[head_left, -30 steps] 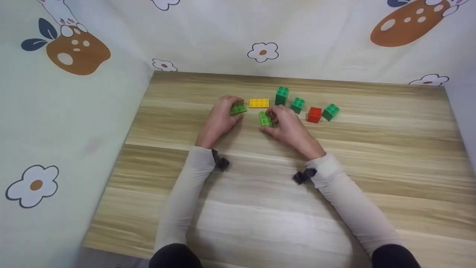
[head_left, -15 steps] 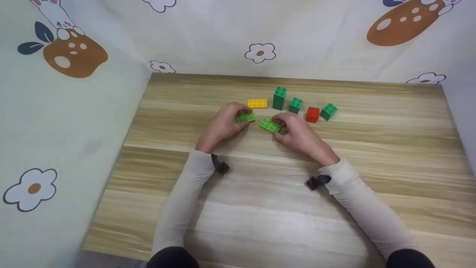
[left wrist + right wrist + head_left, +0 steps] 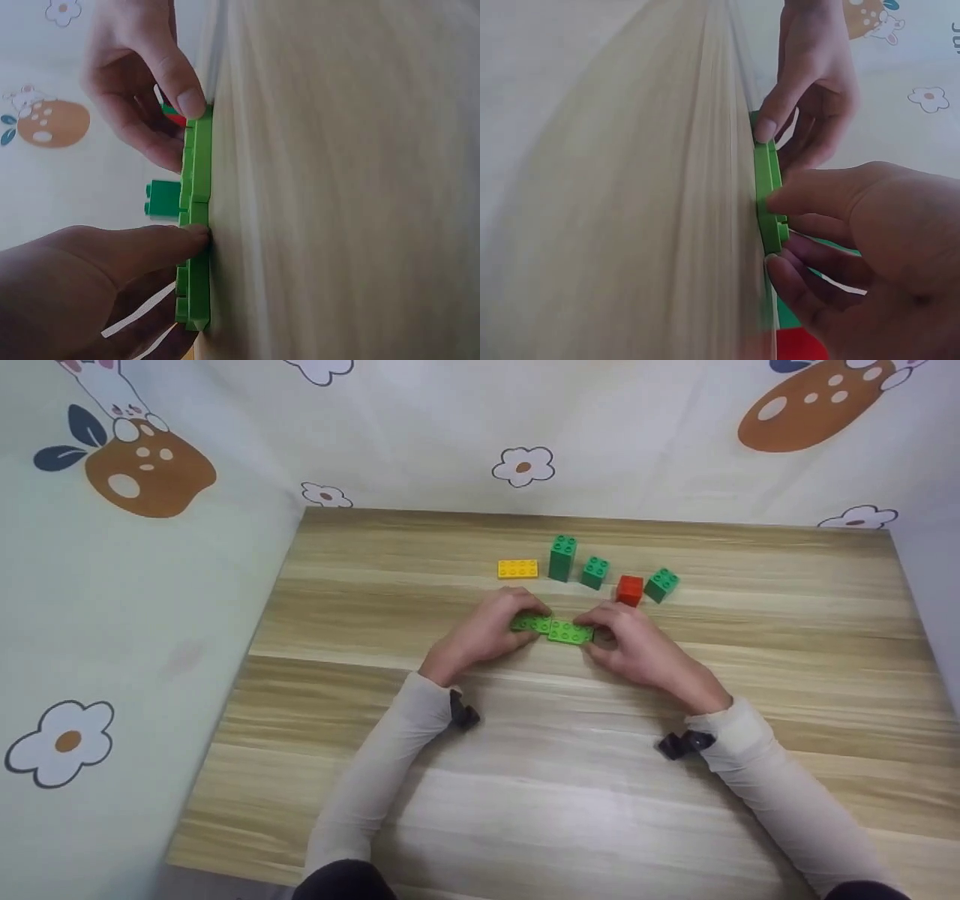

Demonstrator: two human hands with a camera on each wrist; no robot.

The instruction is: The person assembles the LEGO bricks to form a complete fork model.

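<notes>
My left hand (image 3: 495, 626) pinches a flat light-green building brick (image 3: 534, 623) between thumb and fingers, covering its left end. With thumb and fingertips, my right hand (image 3: 634, 643) grips a second flat light-green brick (image 3: 568, 632) by its right end. The two bricks lie end to end, studs up, low at the tabletop, and the right one sits slightly nearer my body. In the left wrist view their ends meet at a thin seam, just beyond the tip of my left thumb (image 3: 196, 237).
Behind the hands stand a yellow flat brick (image 3: 517, 568), a tall green brick (image 3: 562, 559) and a shorter green brick (image 3: 595, 573). A red brick (image 3: 630, 590) is close behind my right fingers, with another green brick (image 3: 661, 585) beside it. A patterned cloth wall (image 3: 420, 442) borders the wooden table (image 3: 525, 780).
Both hands have brought their light-green bricks toward my body and rightward. The right brick has turned from lengthwise to crosswise, and the gap between the two bricks has closed.
</notes>
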